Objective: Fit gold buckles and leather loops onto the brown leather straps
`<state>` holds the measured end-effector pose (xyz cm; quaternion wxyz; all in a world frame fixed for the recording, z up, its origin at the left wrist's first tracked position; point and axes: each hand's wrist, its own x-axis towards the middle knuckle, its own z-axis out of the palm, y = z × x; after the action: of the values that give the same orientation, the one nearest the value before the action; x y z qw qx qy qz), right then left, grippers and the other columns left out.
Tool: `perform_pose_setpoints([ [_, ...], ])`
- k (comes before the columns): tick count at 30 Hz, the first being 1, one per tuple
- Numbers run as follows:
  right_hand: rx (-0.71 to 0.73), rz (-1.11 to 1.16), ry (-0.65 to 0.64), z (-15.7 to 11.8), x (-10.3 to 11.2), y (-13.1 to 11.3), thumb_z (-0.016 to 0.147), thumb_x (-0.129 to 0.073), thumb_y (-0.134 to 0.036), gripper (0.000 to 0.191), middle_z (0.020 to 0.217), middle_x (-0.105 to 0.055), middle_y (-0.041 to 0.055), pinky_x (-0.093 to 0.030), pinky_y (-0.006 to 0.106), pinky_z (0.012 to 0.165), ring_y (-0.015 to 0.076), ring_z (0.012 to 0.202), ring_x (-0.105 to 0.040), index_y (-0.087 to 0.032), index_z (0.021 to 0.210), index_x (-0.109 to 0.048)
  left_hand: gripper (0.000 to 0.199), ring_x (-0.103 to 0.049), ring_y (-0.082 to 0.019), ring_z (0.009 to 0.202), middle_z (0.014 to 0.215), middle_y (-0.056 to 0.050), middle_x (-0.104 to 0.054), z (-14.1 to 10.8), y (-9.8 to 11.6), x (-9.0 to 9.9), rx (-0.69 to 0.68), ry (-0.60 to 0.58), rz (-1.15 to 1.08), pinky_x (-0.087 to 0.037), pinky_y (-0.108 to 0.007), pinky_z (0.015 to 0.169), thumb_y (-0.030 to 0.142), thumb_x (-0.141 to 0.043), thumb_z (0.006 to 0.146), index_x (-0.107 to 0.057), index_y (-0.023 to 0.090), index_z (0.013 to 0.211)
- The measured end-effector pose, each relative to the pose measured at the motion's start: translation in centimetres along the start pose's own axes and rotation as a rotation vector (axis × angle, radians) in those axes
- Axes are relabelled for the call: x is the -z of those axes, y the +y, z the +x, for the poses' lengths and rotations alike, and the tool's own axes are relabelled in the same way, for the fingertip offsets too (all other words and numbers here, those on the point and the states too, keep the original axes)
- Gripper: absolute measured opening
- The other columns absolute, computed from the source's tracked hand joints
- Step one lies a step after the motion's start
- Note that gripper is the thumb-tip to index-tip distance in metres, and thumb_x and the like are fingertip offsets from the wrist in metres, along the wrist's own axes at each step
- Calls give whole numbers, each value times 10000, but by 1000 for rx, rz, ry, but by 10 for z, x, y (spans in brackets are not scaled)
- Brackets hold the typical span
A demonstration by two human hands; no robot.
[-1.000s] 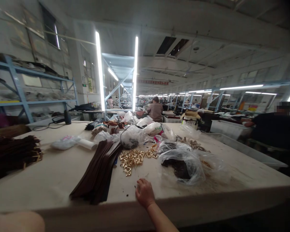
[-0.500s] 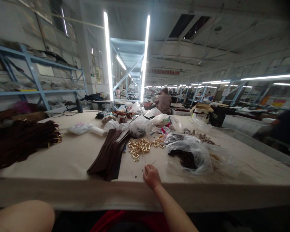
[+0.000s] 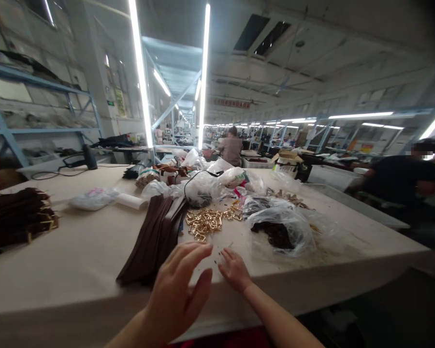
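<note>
The left hand (image 3: 179, 285) is raised with fingers and thumb apart, gripping nothing, before the gold buckles (image 3: 203, 222) and beside the brown straps (image 3: 154, 239), while the right hand (image 3: 235, 269) rests on the table (image 3: 83, 266), fingers curled, contents impossible to tell, 1 clear bag (image 3: 282, 232) nearby.

Buckles (image 3: 205, 221) shiny gold. Strips (image 3: 150, 241) deep brown. Bundle (image 3: 16, 215) at left same dark brown, tan-gold at ends. Tabletop (image 3: 79, 261) plain cream, greyish smudges toward right. Large bag (image 3: 304, 237) clear with whitish sheen, contents (image 3: 273, 234) near black. Roll (image 3: 130, 201) plain white. Small bag (image 3: 94, 198) whitish, pink patch on top. Shelving (image 3: 50, 130) pale blue. Carton (image 3: 285, 166) brown flaps, white side, black lettering. Seated person's top (image 3: 230, 149) muted grey-brown. Banner (image 3: 232, 103) red, pale characters
</note>
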<state>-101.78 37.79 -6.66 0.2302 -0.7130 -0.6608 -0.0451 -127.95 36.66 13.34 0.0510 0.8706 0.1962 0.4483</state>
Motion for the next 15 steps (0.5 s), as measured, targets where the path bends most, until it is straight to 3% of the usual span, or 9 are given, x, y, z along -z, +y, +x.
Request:
perform_pose_setpoints([
  [1,-8,-22,-6,-2,3,9,821,-430,-418,478,1252,-516,137,-314,401,995,246,1162,-444,-143,1204,-511,372,-508,-197,1082,1166,-117,-541,1,-16,-25,-15,-98,8,-457,-335,895,261,-457,846,-461,176,1207],
  [4,-41,-82,-45,-13,12,35,823,-400,-497,556,1276,-494,160,-300,435,1001,270,1184,-427,-130,1227,-497,385,-441,-248,1185,1293,-122,-471,-22,-61,-99,111,-529,78,-381,-408,977,245,-453,829,-495,176,1206],
  [6,-40,-112,-85,-20,17,47,822,-386,-522,585,1309,-465,154,-284,440,1012,267,1212,-402,-142,1259,-466,589,-357,-302,1247,1364,-152,-384,-46,-84,-137,220,-733,118,-331,-451,1006,332,-569,744,-422,155,1286],
  [7,-38,-123,-103,-23,18,49,824,-382,-523,589,1322,-452,149,-275,439,1018,262,1226,-388,-149,1274,-450,688,-301,-311,1278,1401,-140,-327,-56,-92,-151,212,-792,111,-290,-471,1026,374,-605,705,-372,179,1322],
  [11,-64,-141,-128,-25,20,43,833,-387,-482,560,1331,-443,145,-274,437,1021,256,1238,-374,-150,1281,-440,773,-159,-286,1331,1452,-87,-207,-71,-106,-179,92,-902,86,-163,-483,1075,315,-616,662,-294,237,1360],
  [15,-16,-112,-103,-24,28,46,818,-429,-456,522,1289,-490,121,-300,412,1018,235,1207,-410,-162,1248,-470,732,-180,-237,1327,1448,-41,-203,-67,-106,-185,42,-898,140,-190,-460,1077,77,-459,674,-289,269,1360],
])
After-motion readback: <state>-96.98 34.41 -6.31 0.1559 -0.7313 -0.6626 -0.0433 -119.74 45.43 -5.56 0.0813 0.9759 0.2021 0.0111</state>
